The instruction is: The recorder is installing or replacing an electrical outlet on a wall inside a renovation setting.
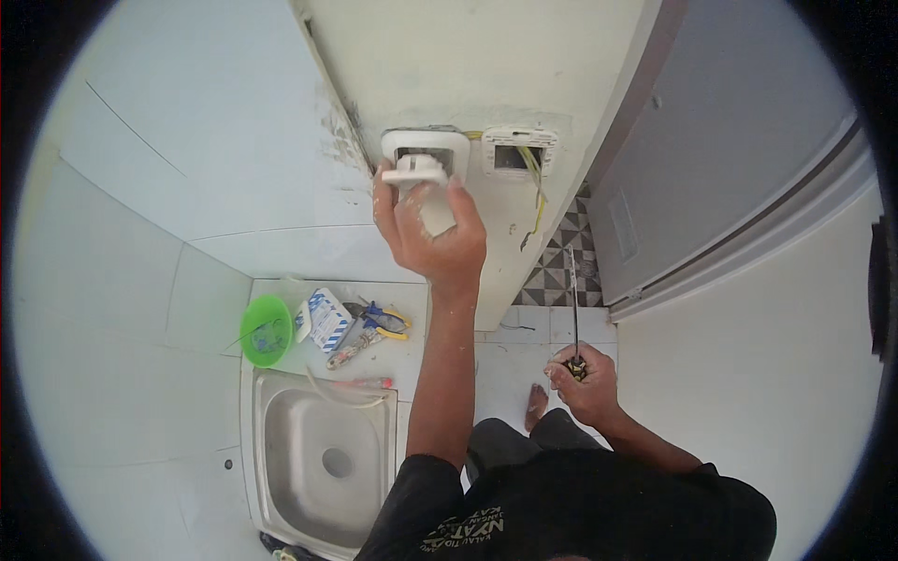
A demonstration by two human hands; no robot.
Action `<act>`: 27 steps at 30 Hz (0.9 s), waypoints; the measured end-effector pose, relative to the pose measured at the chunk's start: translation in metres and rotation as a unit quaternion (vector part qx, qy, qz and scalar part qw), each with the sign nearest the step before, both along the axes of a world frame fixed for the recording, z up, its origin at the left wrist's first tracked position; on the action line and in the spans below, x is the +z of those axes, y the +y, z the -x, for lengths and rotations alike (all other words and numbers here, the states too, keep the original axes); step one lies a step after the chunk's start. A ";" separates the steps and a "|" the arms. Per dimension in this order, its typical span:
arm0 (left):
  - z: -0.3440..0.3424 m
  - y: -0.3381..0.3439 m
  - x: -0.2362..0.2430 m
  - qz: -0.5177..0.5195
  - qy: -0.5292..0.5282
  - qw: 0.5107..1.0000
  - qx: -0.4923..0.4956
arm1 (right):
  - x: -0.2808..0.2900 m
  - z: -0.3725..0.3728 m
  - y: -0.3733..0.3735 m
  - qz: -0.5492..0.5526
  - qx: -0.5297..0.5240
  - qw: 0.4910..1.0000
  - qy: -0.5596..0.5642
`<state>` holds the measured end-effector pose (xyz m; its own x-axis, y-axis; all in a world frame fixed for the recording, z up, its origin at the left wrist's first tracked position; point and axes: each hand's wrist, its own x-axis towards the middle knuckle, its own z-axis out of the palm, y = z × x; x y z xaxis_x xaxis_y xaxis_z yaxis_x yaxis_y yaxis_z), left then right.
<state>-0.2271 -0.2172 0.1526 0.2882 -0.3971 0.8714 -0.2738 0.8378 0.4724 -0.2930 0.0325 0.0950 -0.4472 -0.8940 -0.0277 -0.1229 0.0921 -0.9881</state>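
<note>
My left hand (438, 234) is raised to the wall, its fingers closed around a white power socket insert (417, 170). That piece sits in front of the opening of a white wall frame (458, 142), tilted toward me. Whether it touches the frame, I cannot tell. Lower down on the right, my right hand (591, 391) grips a screwdriver (575, 313) by its dark and yellow handle, the long shaft pointing away from me. To the right of the frame is a second white mounting plate (519, 136), from whose opening yellowish wires (537, 187) hang loose.
A steel sink (281, 449) lies at lower left. On the counter beside it are a green bowl (267, 351), a blue-and-white box (329, 318), pliers (385, 320) and a red-handled tool (369, 382). A grey door (711, 140) stands at right, beside patterned floor tiles (566, 271).
</note>
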 end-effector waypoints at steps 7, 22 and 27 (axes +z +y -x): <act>0.000 0.002 -0.001 0.005 0.118 0.983 -0.143 | 0.000 0.017 0.011 0.033 0.036 0.999 -0.007; -0.016 -0.005 0.003 -0.112 0.108 0.962 -0.224 | 0.125 -0.016 -0.180 0.262 -0.174 0.872 0.375; -0.026 -0.001 0.015 -0.122 0.101 0.956 -0.246 | 0.129 -0.026 -0.207 0.251 -0.197 0.873 0.370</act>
<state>-0.2010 -0.2184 0.1674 0.1669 -0.7115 0.6826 0.2422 0.7006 0.6712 -0.2666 -0.1748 0.2239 -0.4524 -0.4835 0.7494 -0.8009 -0.1494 -0.5799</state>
